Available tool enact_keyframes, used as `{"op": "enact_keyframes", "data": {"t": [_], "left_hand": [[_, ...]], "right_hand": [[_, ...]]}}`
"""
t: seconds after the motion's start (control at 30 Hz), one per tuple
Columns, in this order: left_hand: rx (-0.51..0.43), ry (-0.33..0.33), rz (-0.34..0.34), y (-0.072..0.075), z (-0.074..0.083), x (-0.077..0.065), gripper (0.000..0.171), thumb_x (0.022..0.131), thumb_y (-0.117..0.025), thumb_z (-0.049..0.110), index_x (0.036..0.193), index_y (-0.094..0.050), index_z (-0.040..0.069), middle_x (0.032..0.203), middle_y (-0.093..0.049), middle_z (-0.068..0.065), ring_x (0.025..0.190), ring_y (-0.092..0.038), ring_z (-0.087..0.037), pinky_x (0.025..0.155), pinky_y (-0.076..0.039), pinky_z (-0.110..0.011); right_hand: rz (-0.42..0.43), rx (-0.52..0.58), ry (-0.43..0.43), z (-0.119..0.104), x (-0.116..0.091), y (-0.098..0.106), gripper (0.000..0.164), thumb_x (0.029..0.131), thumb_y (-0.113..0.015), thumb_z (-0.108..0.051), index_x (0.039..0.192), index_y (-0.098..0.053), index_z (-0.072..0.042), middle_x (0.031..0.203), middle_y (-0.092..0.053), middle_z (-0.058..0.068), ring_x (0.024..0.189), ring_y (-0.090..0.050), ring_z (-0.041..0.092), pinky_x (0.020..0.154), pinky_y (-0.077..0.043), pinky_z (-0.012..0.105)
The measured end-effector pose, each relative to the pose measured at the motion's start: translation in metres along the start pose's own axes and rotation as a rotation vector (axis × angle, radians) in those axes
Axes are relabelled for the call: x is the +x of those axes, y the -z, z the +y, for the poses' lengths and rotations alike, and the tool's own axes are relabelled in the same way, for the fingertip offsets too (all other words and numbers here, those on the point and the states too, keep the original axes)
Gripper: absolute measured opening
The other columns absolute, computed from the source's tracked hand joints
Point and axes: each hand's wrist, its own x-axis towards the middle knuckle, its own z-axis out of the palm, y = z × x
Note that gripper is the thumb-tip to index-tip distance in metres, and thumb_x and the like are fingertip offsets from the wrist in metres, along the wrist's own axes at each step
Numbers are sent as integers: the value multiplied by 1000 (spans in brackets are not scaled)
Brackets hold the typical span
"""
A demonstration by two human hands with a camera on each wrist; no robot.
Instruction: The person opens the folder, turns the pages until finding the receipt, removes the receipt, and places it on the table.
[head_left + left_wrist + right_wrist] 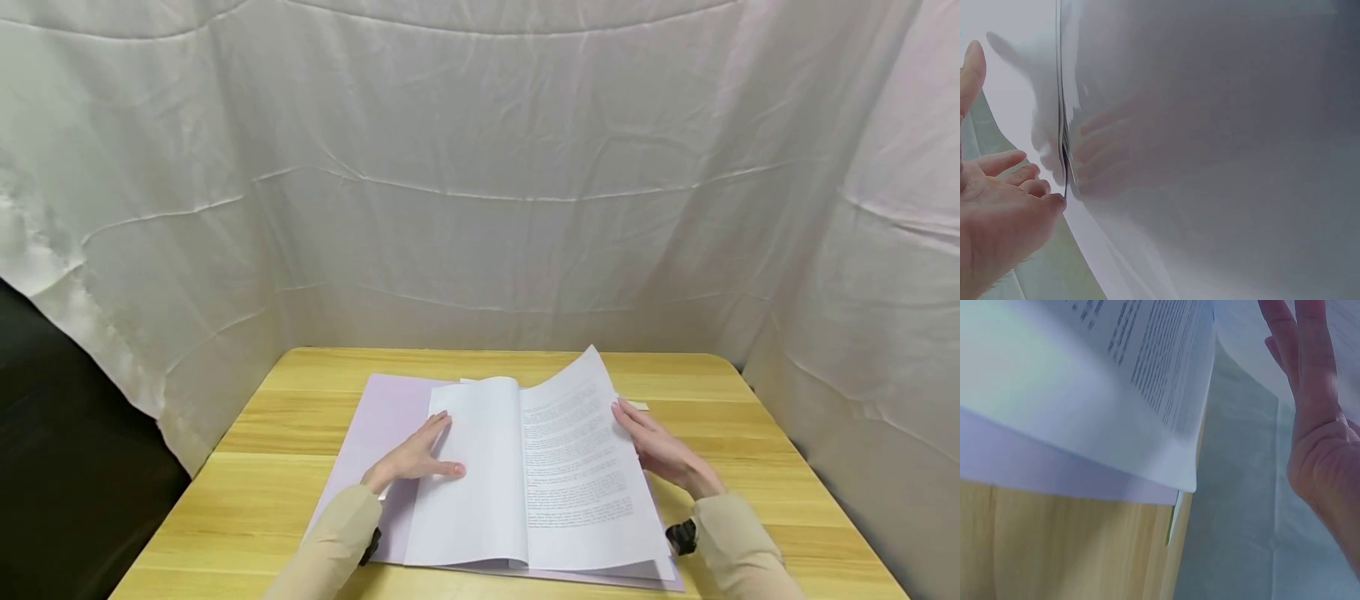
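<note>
A purple folder [397,408] lies spread under a stack of white sheets. On the left is a blank turned-over page [480,467]; on the right is a printed sheet [577,467] with its far corner lifted. My left hand [416,454] rests at the outer edge of the blank page, thumb spread over it. In the left wrist view, that hand's fingers [1035,184] are beside the paper edges. My right hand [667,450] holds the outer edge of the printed sheet at its fingertips; the grip is partly hidden. The right wrist view shows its fingers [1316,362] fairly straight.
The stack lies on a wooden table [247,492], near its front edge. A small pale tab [637,406] sticks out beyond the sheets on the right. Grey cloth [480,250] hangs behind and at the sides; a dark area [67,467] is at far left.
</note>
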Motion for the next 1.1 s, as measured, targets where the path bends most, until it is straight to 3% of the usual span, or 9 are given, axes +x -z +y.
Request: {"op": "enact_keyframes", "data": {"t": [0.23, 0.37, 0.47, 0.77, 1.1], "left_hand": [[-21, 7, 16, -2, 3, -2, 103, 84, -81, 36, 155, -23, -9, 165, -17, -30, 153, -16, -49, 124, -16, -65], [-47, 23, 29, -3, 5, -3, 104, 84, -80, 39, 157, -21, -7, 166, -16, -29, 154, -14, -48, 125, -15, -64], [-73, 39, 40, -4, 7, -3, 105, 84, -80, 41, 158, -20, -5, 166, -15, -27, 155, -14, -47, 125, -14, -64], [-155, 73, 80, -4, 17, -4, 104, 84, -80, 42, 160, -21, 2, 168, -18, -21, 156, -16, -42, 126, -17, -62], [-257, 65, 89, -8, 31, -5, 102, 85, -79, 44, 161, -22, 9, 168, -21, -19, 154, -21, -43, 123, -22, -65]], "right_hand": [[-106, 37, 31, -4, 1, -7, 60, 110, -10, -46, 156, -20, -9, 123, -68, 11, 104, -71, 21, 84, -61, 37], [-133, 11, 58, -6, 3, -13, 63, 108, -4, -48, 160, -6, -13, 126, -66, 18, 106, -72, 24, 84, -62, 39], [-124, -13, 68, -8, 4, -18, 64, 107, -2, -50, 161, 3, -16, 129, -63, 21, 107, -71, 25, 82, -62, 40], [-51, -59, 43, -11, 6, -30, 65, 106, -3, -54, 163, 6, -22, 131, -60, 21, 102, -71, 23, 73, -62, 34], [-14, -118, 40, -15, 11, -47, 68, 106, -5, -56, 163, 6, -22, 146, -43, 39, 96, -73, 23, 66, -59, 26]]}}
